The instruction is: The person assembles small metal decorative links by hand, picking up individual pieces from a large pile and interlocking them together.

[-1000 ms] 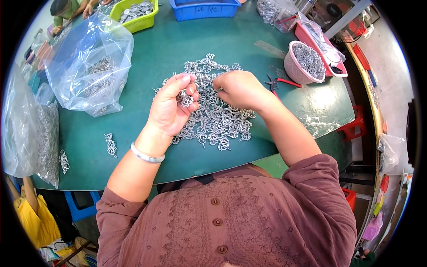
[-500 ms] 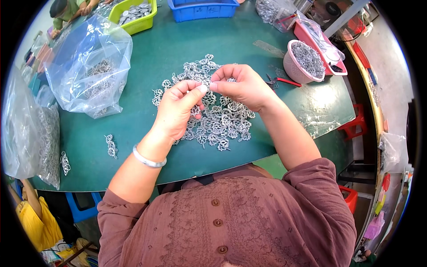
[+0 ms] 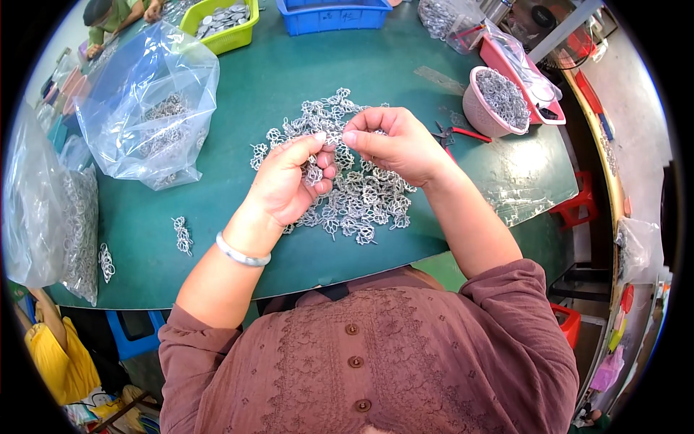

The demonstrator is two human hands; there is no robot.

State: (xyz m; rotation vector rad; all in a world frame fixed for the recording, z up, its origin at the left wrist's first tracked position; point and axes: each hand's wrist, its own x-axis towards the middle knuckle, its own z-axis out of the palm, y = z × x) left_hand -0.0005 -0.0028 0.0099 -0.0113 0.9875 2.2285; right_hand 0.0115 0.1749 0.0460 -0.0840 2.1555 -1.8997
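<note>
Wire pieces piled on table, below hands. Left hand just rolled, baring a piece in its curled grip; right hand alongside, grip I can't tell. Reads mid-handling.

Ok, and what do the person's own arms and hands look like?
The left hand and right hand wear no gloves. A smooth, pale bluish-white bangle circles the left forearm; the right forearm carries none. Brownish-maroon sleeves end near the elbows.
</note>
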